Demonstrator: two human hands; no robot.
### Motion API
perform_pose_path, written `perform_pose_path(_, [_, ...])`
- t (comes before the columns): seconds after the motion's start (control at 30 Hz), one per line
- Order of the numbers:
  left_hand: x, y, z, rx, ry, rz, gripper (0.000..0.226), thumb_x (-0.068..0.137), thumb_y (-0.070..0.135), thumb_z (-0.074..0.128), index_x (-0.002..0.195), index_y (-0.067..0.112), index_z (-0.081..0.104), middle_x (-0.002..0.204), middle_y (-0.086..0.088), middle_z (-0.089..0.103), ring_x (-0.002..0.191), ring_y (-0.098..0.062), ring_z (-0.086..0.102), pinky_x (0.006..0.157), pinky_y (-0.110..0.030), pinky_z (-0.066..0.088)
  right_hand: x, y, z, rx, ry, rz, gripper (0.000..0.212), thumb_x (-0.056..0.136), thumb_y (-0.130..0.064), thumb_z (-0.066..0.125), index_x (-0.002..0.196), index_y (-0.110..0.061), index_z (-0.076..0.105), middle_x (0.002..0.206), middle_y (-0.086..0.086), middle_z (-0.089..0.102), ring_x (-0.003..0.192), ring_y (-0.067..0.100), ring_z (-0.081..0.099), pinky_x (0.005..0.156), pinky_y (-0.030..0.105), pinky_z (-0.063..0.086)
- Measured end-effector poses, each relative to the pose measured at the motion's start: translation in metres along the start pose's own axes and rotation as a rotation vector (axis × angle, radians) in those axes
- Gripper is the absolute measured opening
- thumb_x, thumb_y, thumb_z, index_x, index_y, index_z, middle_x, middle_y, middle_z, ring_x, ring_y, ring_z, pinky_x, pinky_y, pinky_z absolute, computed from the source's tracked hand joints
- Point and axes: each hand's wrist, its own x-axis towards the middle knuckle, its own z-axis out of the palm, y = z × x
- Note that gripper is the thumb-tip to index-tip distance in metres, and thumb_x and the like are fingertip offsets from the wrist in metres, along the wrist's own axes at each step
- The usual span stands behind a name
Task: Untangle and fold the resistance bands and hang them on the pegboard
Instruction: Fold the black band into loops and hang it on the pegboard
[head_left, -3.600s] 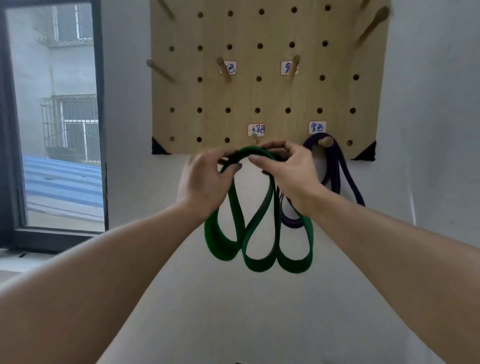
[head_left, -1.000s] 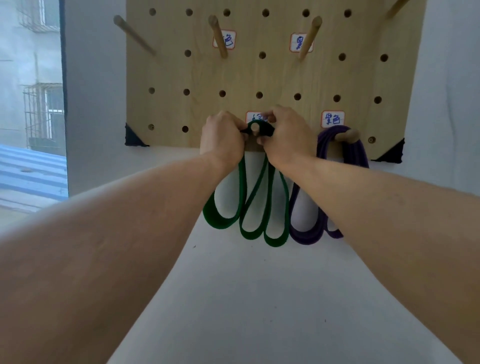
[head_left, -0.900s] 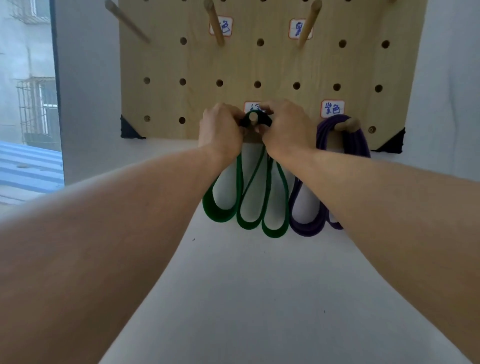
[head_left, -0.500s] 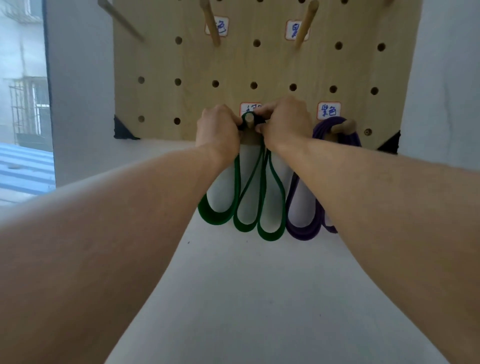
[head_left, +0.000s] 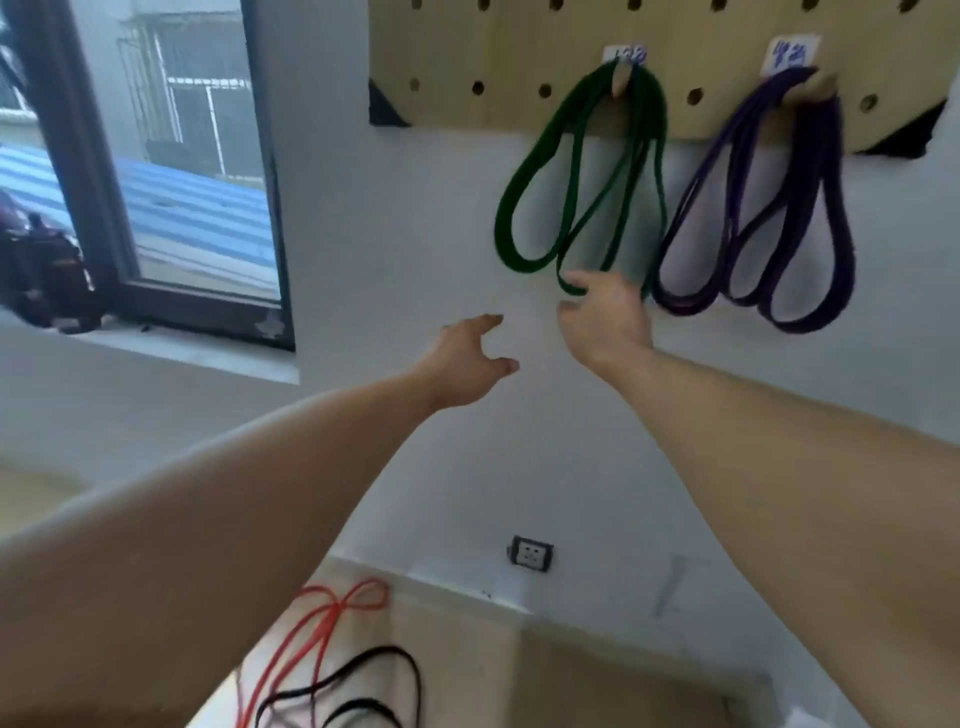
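Note:
The folded green band (head_left: 524, 208) hangs in loops from a wooden peg (head_left: 620, 83) on the pegboard (head_left: 519, 62). Beside it on the right a folded purple band (head_left: 802, 218) hangs from its own peg. My right hand (head_left: 605, 322) is just below the green loops with loose fingers, its fingertips at the lowest loop. My left hand (head_left: 467, 364) hovers lower and to the left, fingers spread and holding nothing. A red band (head_left: 317, 629) and a black band (head_left: 358, 691) lie tangled on the floor below.
A dark-framed window (head_left: 171, 171) fills the left, with a dark object (head_left: 47, 275) on its sill. A wall socket (head_left: 530, 553) sits low on the white wall.
Both hands have let go of the green band at the peg and dropped down. The view has tilted down and left, so the floor with the red and black bands shows.

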Motion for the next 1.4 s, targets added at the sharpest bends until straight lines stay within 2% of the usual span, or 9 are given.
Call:
perform_pose_path(0.2, [-0.117,-0.136,0.04,0.263,-0.345,-0.287,0.077,0.092,0.036,0.072,0.157,0.018,0.035,0.156,-0.007,0.046,0.138,-0.026,0.049,0.113,-0.035,0.039,-0.121,0.017,0.126,-0.015,-0.612,-0.011,0.039,0.098,-0.03,0.067,0.137,-0.025,0.064,0.142,-0.004,0.062,0.129,0.019,0.059,0.111,0.034,0.044])
perform_pose_path(0.4, [-0.193,-0.242,0.034,0.365,-0.502,-0.529,0.074,0.09,0.032,0.075,0.153,0.014,0.041,0.155,-0.007,0.047,0.139,-0.026,0.048,0.111,-0.029,0.037,-0.209,0.011,0.241,-0.043,-0.932,-0.065,0.044,0.094,-0.034,0.073,0.136,-0.023,0.066,0.136,0.0,0.067,0.127,0.02,0.061,0.11,0.033,0.046])
perform_pose_path(0.5, [-0.213,-0.279,0.019,0.38,-0.52,-0.608,0.072,0.091,0.034,0.074,0.152,0.014,0.043,0.154,-0.007,0.048,0.137,-0.026,0.049,0.111,-0.03,0.038,-0.235,0.0,0.286,-0.013,-1.008,-0.096,0.042,0.093,-0.03,0.075,0.132,-0.02,0.068,0.13,0.003,0.071,0.122,0.02,0.065,0.107,0.032,0.048])
perform_pose_path(0.67, [-0.221,-0.311,0.006,0.325,-0.602,-0.703,0.071,0.089,0.041,0.075,0.15,0.02,0.046,0.152,-0.005,0.05,0.135,-0.026,0.051,0.113,-0.043,0.042,-0.282,0.001,0.351,-0.005,-1.12,-0.109,0.037,0.09,-0.022,0.074,0.127,-0.019,0.07,0.126,0.004,0.071,0.12,0.021,0.065,0.103,0.036,0.052])
perform_pose_path(0.8, [-0.21,-0.309,0.007,0.286,-0.579,-0.641,0.07,0.092,0.037,0.072,0.153,0.016,0.043,0.152,-0.005,0.051,0.134,-0.023,0.051,0.103,-0.025,0.039,-0.33,0.023,0.396,-0.071,-1.249,-0.061,0.043,0.089,-0.028,0.075,0.13,-0.025,0.067,0.128,-0.002,0.07,0.119,0.02,0.065,0.102,0.041,0.054])
perform_pose_path(0.93, [-0.202,-0.31,0.008,0.253,-0.572,-0.606,0.07,0.092,0.036,0.073,0.152,0.016,0.043,0.151,-0.005,0.052,0.132,-0.023,0.053,0.094,-0.022,0.038,-0.392,0.044,0.433,-0.115,-1.384,-0.059,0.047,0.083,-0.023,0.077,0.129,-0.024,0.068,0.127,-0.001,0.071,0.121,0.02,0.065,0.103,0.037,0.053])
perform_pose_path(1.03, [-0.2,-0.311,0.012,0.291,-0.582,-0.57,0.068,0.094,0.037,0.07,0.152,0.014,0.043,0.15,-0.005,0.052,0.132,-0.023,0.053,0.098,-0.024,0.04,-0.442,0.063,0.447,-0.183,-1.471,-0.117,0.055,0.082,-0.024,0.076,0.135,-0.024,0.063,0.133,0.0,0.068,0.127,0.022,0.062,0.104,0.035,0.051])
perform_pose_path(1.2, [-0.195,-0.309,0.021,0.375,-0.636,-0.518,0.066,0.096,0.04,0.066,0.151,0.014,0.043,0.147,-0.006,0.054,0.132,-0.025,0.052,0.105,-0.032,0.041,-0.497,0.097,0.442,-0.554,-1.361,-0.402,0.045,0.095,-0.012,0.05,0.138,-0.023,0.053,0.141,0.004,0.056,0.135,0.026,0.048,0.115,0.043,0.033])
perform_pose_path(1.4, [-0.198,-0.314,0.027,0.408,-0.715,-0.513,0.069,0.095,0.041,0.067,0.154,0.018,0.04,0.151,-0.004,0.052,0.136,-0.026,0.05,0.109,-0.035,0.039,-0.495,0.112,0.44,-0.701,-1.297,-0.358,0.039,0.097,-0.011,0.047,0.135,-0.02,0.048,0.136,0.006,0.061,0.128,0.027,0.052,0.105,0.042,0.037])
